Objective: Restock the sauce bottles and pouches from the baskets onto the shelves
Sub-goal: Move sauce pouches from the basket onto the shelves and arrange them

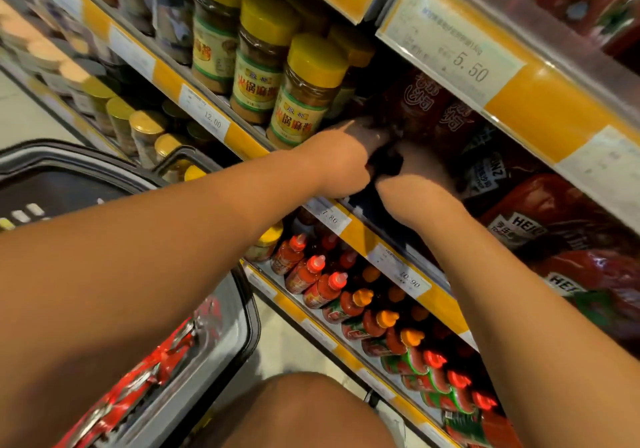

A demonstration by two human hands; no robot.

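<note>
Both my arms reach into the middle shelf. My left hand grips the lower end of a dark red sauce pouch that stands in the shadow under the upper shelf. My right hand is close beside it at the same pouch's base; its fingers are lost in shadow and blur. More dark red pouches lean just to the right. At the lower left a grey basket holds several red pouches.
Yellow-lidded spice jars stand just left of my hands. Heinz ketchup pouches fill the shelf to the right. Red squeeze bottles line the shelf below. A black basket sits at the left. My knee is at the bottom.
</note>
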